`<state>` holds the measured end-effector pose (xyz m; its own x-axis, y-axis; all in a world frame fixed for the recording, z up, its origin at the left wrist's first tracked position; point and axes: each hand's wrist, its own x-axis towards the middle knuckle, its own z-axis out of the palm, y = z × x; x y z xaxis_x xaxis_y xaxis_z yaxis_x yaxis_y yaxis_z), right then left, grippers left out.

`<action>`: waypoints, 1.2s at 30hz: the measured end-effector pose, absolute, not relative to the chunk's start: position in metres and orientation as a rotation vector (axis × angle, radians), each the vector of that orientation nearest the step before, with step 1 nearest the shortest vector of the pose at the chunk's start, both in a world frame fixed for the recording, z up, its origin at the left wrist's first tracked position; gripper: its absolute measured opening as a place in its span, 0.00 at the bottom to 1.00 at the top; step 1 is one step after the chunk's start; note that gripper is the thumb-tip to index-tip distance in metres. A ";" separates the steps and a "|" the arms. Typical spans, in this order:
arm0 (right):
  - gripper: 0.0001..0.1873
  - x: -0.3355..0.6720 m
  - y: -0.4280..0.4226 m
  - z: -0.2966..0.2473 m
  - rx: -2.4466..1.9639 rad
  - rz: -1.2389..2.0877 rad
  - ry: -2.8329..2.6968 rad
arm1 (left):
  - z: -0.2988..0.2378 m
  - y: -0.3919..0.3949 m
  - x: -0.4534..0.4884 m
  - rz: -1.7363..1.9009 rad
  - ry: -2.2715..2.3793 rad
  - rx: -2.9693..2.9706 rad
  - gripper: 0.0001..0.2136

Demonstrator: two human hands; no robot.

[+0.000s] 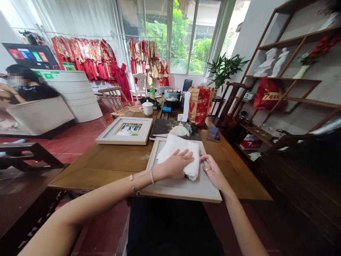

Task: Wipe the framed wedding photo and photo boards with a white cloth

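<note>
A wooden picture frame [191, 188] with a pale mat lies on the table's near edge in front of me. On it rests a bunched white cloth [170, 153], which covers most of the picture. My left hand [177, 163] lies flat on this cloth with its fingers stretched out. At the frame's right side, my right hand [213, 172] grips the edge, its fingers bent round the rim. Farther left lies a second framed picture [129, 128], face up. Just beyond the near frame is a dark photo album [160, 127] with a pale rounded shape on it.
A white teapot [147, 108], a red paper bag [201, 106] and a phone [213, 134] stand or lie on the wooden table [106, 170]. Chairs flank it. At right rises a shelf unit [287, 78]. A person [34, 85] sits far left.
</note>
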<state>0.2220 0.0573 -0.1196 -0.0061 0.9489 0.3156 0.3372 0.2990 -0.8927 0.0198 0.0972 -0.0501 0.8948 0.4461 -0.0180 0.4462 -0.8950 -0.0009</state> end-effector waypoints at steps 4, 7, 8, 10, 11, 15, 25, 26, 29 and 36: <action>0.15 0.215 0.058 -0.125 -1.232 0.756 -1.514 | -0.043 0.040 0.004 0.008 0.708 2.879 0.31; 0.17 0.214 0.059 -0.127 -1.200 0.777 -1.526 | -0.034 0.011 0.001 0.045 0.659 2.832 0.30; 0.17 0.214 0.058 -0.127 -1.186 0.786 -1.530 | -0.031 0.006 0.001 0.042 0.646 2.834 0.29; 0.18 0.214 0.057 -0.126 -1.174 0.789 -1.533 | -0.028 0.003 0.003 0.020 0.657 2.850 0.29; 0.17 0.214 0.056 -0.125 -1.180 0.784 -1.530 | -0.029 0.005 0.004 0.010 0.684 2.866 0.29; 0.18 0.212 0.052 -0.122 -1.222 0.769 -1.514 | -0.044 0.030 0.011 0.005 0.877 2.973 0.32; 0.20 0.215 0.056 -0.127 -1.224 0.734 -1.583 | -0.066 0.116 0.031 0.153 1.245 3.181 0.32; 0.20 0.215 0.057 -0.128 -1.224 0.734 -1.583 | -0.066 0.121 0.033 0.151 1.252 3.171 0.32; 0.20 0.215 0.058 -0.129 -1.227 0.749 -1.563 | -0.063 0.126 0.037 0.082 1.261 3.103 0.32; 0.20 0.213 0.058 -0.126 -1.225 0.757 -1.529 | -0.048 0.057 0.028 -0.108 1.156 3.033 0.29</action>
